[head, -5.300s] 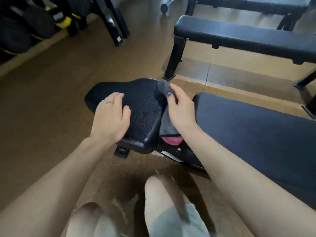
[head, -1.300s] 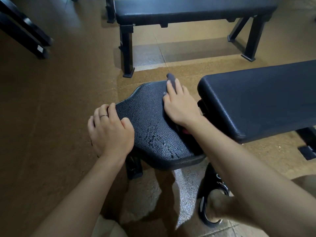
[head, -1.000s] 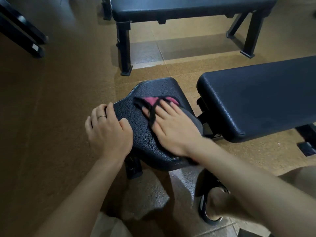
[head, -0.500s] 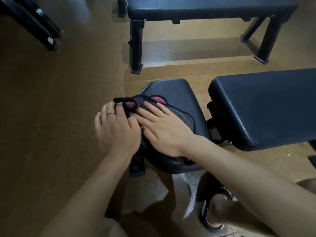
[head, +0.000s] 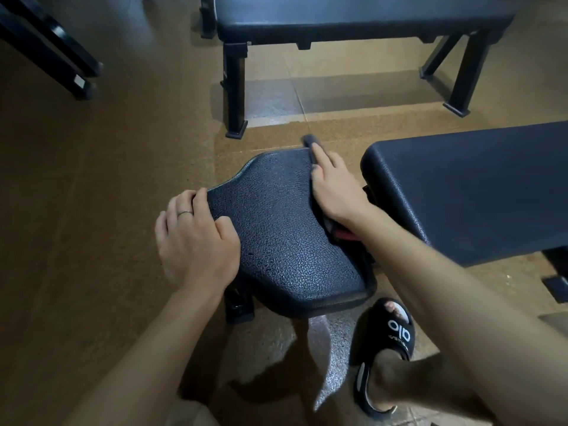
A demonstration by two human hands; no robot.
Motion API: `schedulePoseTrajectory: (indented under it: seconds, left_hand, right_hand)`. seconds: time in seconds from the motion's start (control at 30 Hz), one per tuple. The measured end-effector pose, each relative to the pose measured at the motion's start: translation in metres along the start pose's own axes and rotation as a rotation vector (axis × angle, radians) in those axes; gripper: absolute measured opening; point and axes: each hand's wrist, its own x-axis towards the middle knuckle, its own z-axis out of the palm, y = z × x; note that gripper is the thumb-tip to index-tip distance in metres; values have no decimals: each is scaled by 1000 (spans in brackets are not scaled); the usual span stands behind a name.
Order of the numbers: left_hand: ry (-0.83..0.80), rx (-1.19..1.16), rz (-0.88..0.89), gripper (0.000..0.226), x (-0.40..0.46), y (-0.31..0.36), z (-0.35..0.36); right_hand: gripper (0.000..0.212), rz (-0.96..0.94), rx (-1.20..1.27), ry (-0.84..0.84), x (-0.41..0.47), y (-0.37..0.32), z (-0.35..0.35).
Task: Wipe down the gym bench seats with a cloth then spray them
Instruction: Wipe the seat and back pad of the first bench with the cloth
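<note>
Seat pad (head: 285, 229): black, textured, long axis running from near edge toward far edge, narrowing at the far end. Cloth (head: 310, 141) lies along its right edge, pressed under right hand (head: 335, 192), fingers flat and extended; dark tip pokes past fingertips, pink patch by wrist. Left hand (head: 196, 241) curls over left rim. Back pad (head: 479, 189) just right. Flat bench (head: 362, 16) beyond. Sandal (head: 384, 348) below.

**Dim, warm light with wide-angle bending at the edges**

The scene is being lit dimly and warmly, the corners being darkened. A brighter patch is being shown on the floor (head: 338, 96) under the far bench (head: 362, 23), and a pale sheen is being reflected near the sandal (head: 384, 342). Soft shadows are being cast below the seat (head: 282, 229). Straight lines are being bowed towards the edges, and the forearms are being stretched.
</note>
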Motion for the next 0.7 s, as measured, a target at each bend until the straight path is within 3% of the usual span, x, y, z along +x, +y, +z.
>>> schedulePoseTrajectory:
  seconds: [0.1, 0.2, 0.53, 0.6, 0.7]
  left_hand:
    - [5, -7, -5, 69, -1, 1, 1]
    - [7, -3, -8, 66, -1, 0, 2]
    - [4, 13, -7, 67, 1, 2, 3]
    - [1, 16, -7, 67, 1, 1, 3]
    - [-2, 20, 5, 69, 0, 0, 2]
  right_hand:
    - [53, 113, 107, 16, -77, 12, -3]
    - [53, 99, 183, 61, -136, 11, -3]
    - [47, 101, 119, -6, 39, -5, -1]
    - [47, 40, 80, -10, 25, -7, -3]
    - [54, -158, -235, 81, -66, 0, 6]
